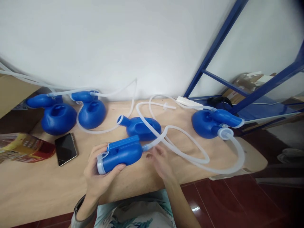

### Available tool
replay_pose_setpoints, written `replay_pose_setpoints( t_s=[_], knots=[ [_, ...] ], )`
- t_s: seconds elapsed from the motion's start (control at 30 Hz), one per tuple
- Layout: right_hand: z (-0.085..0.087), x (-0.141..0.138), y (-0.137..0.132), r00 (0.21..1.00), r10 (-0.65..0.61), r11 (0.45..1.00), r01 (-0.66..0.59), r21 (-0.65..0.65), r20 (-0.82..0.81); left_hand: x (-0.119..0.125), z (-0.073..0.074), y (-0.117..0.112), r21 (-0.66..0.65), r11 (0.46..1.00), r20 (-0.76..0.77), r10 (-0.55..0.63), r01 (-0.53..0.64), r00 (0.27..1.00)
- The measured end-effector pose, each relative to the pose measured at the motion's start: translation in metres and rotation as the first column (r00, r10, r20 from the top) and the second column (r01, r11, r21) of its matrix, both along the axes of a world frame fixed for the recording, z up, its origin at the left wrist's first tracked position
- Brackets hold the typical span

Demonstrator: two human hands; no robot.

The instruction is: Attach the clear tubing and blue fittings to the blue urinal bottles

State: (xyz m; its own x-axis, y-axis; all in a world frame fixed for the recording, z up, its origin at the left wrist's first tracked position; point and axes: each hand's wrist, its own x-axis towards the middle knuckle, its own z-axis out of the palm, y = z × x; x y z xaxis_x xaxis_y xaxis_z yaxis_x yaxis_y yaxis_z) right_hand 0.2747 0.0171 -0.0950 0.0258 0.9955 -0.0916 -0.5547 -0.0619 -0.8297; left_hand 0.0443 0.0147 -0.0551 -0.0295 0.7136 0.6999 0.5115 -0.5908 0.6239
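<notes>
While the left hand (98, 174) holds the blue container (124, 155) above the counter (40, 193), its narrow tip points toward the right hand (162, 163).

The container's long axis runs from the whitish cap (101, 164), left and nearer the body, to the tip at the right and slightly farther away — nearly in line with the end of the translucent tube (155, 142), which meets that tip; how far it is pushed on cannot be told. The left grip is closed round the cap end, thumb along the near side. The right hand is nearer the joint, its fingers curled just below the tube — whether that grip pinches it is unclear. Behind the container, a blue bottle (133, 129) lies on the counter.
</notes>
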Motion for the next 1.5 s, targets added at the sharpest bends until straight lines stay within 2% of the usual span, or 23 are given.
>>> replay_pose_setpoints(
  t_s=[0.1, 0.2, 0.3, 0.4, 0.6, 0.8, 0.97, 1.13, 1.27, 1.37, 1.5],
  knots=[
    [-0.005, -0.001, 0.001, 0.998, -0.047, 0.999, 0.046, 0.023, 0.047, 0.001, 0.000, -0.001, 0.005, 1.000, 0.009, -0.001, 0.001, 1.000],
    [-0.005, 0.000, 0.001, 0.982, -0.058, 0.998, 0.050, 0.050, 0.181, 0.003, 0.001, -0.002, -0.007, 1.000, 0.012, 0.002, -0.002, 1.000],
    [0.004, 0.004, 0.000, 0.949, -0.062, 0.996, 0.040, 0.077, 0.310, 0.004, 0.001, -0.003, -0.029, 0.999, 0.020, 0.021, -0.020, 1.000],
    [0.015, 0.009, 0.002, 0.929, -0.061, 0.995, 0.027, 0.098, 0.365, 0.004, -0.002, -0.003, -0.041, 0.998, 0.048, 0.040, -0.038, 0.998],
    [0.023, 0.013, 0.004, 0.919, 0.011, 0.993, -0.056, 0.104, 0.393, 0.003, -0.005, -0.006, -0.081, 0.994, 0.058, 0.078, -0.073, 0.995],
    [0.024, 0.012, 0.006, 0.889, -0.030, 0.990, -0.035, 0.134, 0.456, 0.006, 0.003, -0.008, 0.055, 0.998, -0.020, 0.021, -0.019, 1.000],
    [0.020, 0.012, 0.006, 0.891, -0.074, 0.986, -0.001, 0.164, 0.448, 0.008, 0.010, -0.010, 0.061, 0.998, -0.076, -0.020, 0.024, 0.997],
    [0.007, 0.010, 0.007, 0.949, 0.076, 0.991, -0.106, 0.081, 0.306, 0.004, 0.004, -0.010, 0.033, 0.999, -0.016, 0.004, -0.004, 1.000],
    [-0.001, 0.006, 0.007, 0.965, 0.180, 0.977, -0.198, 0.078, 0.188, 0.000, -0.001, -0.011, -0.027, 0.999, 0.013, 0.022, -0.021, 1.000],
    [0.003, 0.007, 0.006, 0.943, 0.219, 0.956, -0.259, 0.136, 0.252, 0.001, -0.002, -0.012, -0.046, 0.999, 0.025, 0.010, -0.009, 1.000],
    [0.014, 0.012, 0.006, 0.914, 0.136, 0.956, -0.222, 0.191, 0.381, 0.003, -0.001, -0.011, -0.053, 0.999, 0.030, 0.011, -0.009, 0.999]
  ],
)
